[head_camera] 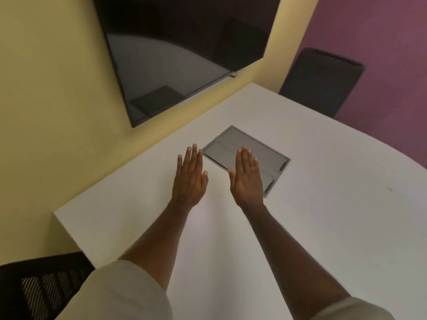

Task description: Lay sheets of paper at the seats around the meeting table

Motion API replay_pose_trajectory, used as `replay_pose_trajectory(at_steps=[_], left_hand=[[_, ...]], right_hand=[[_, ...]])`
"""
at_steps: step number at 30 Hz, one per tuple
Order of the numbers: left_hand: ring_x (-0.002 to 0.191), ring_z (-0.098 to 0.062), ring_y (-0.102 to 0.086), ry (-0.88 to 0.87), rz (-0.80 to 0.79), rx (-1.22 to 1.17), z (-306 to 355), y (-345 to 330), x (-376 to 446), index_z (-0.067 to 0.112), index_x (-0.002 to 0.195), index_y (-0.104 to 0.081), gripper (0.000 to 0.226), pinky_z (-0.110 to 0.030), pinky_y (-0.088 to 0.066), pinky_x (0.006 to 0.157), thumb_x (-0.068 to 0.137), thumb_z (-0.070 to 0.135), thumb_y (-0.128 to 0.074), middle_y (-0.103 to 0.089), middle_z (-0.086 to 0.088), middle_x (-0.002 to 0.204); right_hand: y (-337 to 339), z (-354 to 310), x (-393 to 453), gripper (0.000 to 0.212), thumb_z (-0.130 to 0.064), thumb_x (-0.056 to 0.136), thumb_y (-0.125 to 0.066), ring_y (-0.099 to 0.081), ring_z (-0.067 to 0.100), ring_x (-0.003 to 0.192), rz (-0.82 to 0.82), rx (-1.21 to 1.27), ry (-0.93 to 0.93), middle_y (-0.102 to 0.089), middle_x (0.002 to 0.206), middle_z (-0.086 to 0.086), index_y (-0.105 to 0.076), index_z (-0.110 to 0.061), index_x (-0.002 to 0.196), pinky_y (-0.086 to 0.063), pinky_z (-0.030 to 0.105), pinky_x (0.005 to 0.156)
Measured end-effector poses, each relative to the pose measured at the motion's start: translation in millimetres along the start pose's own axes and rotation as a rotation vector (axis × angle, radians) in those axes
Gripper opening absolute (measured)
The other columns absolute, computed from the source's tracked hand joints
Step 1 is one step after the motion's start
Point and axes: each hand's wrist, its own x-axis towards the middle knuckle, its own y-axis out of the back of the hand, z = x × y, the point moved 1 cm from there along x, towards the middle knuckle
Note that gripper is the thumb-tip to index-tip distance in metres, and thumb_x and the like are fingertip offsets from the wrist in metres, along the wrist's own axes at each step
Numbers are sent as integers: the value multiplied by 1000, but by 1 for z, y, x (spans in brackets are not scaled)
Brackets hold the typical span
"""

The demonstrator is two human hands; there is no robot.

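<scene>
Left hand (pixel 190 179) and right hand (pixel 248 176) are stretched flat, fingers together, holding nothing, over the white counter (pixel 323 204). The right overlaps a grey hatch (pixel 258 148). Dark chairs (pixel 321 82) flank it; no paper sheets visible, perhaps white-on-white

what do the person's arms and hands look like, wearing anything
Both forearms are bare from above the elbow down. Each upper arm has a light, off-white short sleeve: the left sleeve and the right sleeve. The left hand and right hand wear no gloves, and no rings, watch or bracelets show. The fingernails are short and unpainted.
</scene>
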Motion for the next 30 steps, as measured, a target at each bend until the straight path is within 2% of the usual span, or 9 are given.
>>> replay_pose_trajectory(at_steps=[5,9,12,19,26,30], left_hand=[[156,-33,-3,-135,54,26,41,34,26,3,159,-11,64,-51,-12,126,103,31,-24,-5,-18,168],[155,-36,-7,-247,56,-30,92,51,31,-1,157,-15,64,-53,-13,126,102,27,-30,-10,-22,167],[155,-35,-8,-345,58,-83,139,57,21,-1,157,-12,65,-51,-13,126,100,29,-19,-8,-21,167],[156,-30,2,-591,-2,-182,275,67,-16,7,160,-8,66,-50,-9,126,100,34,-21,1,-14,169],[156,-29,1,-826,-34,-242,425,97,-94,10,160,-11,67,-49,-7,127,99,38,-18,-1,-11,169],[156,-31,-2,-924,-42,-271,508,118,-163,9,159,-13,67,-49,-8,127,99,35,-22,-4,-13,169]], right_hand=[[55,16,-19,62,-39,107,-25,-2,21,155,90,-63,-88,-8,167,11,-11,-6,158,-6,42,126],[97,35,-45,62,-41,107,-17,4,19,155,156,-132,-159,-2,168,9,-7,-7,158,-2,40,126],[128,58,-71,62,-43,106,-12,8,17,154,206,-176,-242,1,168,7,-5,-9,159,1,37,126],[209,120,-168,62,-47,107,-16,11,13,153,276,-332,-490,0,168,3,-8,-14,159,14,29,122],[309,167,-306,64,-48,106,-15,1,21,155,334,-418,-681,-5,168,6,-11,-11,159,-1,39,126],[375,183,-413,67,-45,104,-11,-6,27,155,319,-501,-722,-12,166,12,-14,-6,158,-10,44,126]])
